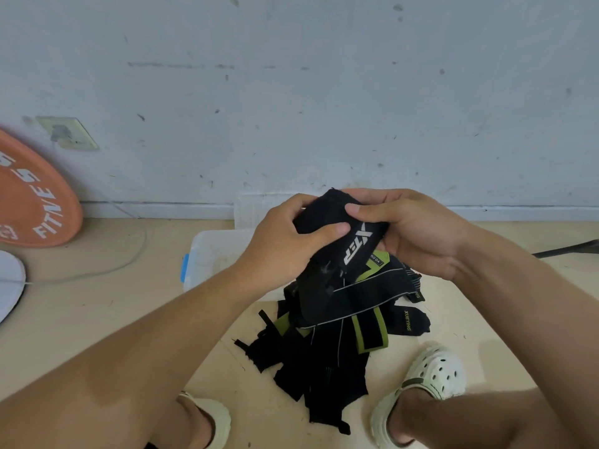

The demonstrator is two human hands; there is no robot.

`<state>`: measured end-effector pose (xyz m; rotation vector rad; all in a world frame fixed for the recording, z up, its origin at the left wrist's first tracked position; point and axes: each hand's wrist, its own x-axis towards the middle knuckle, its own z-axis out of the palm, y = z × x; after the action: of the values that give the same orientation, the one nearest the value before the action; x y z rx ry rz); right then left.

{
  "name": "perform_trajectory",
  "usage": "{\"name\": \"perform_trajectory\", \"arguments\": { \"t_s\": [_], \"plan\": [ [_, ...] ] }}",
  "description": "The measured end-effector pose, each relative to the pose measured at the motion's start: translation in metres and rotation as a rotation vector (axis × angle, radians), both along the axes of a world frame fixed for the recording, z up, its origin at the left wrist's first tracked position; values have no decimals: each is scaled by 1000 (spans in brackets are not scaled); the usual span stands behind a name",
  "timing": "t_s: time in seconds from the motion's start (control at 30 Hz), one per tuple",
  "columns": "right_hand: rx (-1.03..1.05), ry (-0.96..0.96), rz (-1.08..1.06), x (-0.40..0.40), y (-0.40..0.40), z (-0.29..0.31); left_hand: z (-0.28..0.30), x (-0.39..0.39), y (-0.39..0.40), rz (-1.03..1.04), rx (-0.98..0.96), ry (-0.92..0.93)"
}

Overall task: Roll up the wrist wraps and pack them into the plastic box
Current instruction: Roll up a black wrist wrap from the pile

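Note:
A black wrist wrap (348, 241) with white lettering is held up in front of me by both hands. My left hand (285, 241) grips its left side, thumb on top of the fabric. My right hand (411, 231) grips its upper right end, fingers curled round it. The wrap's loose tail hangs down toward a pile of black and green wrist wraps (340, 338) on the floor. A clear plastic box (210, 254) with a blue latch stands on the floor behind my left hand, partly hidden by it.
An orange weight plate (35, 202) leans on the wall at the left, with a white disc (9, 280) and a thin cable beside it. My feet in pale clogs (424, 390) flank the pile. A dark rod (567, 249) lies at the right.

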<state>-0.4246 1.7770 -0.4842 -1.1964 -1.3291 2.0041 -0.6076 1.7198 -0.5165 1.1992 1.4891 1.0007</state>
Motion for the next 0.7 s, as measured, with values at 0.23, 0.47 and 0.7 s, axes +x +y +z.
{"name": "perform_trajectory", "arguments": {
  "t_s": [0.23, 0.47, 0.7],
  "plan": [
    [131, -245, 32, 6, 1, 0, 0, -5, 3, 81, 18, 16],
    [61, -56, -103, 5, 1, 2, 4, -4, 3, 114, 67, 35],
    [-103, 187, -237, 2, 1, -1, -2, 0, -2, -21, 161, 66]
  ]
}}
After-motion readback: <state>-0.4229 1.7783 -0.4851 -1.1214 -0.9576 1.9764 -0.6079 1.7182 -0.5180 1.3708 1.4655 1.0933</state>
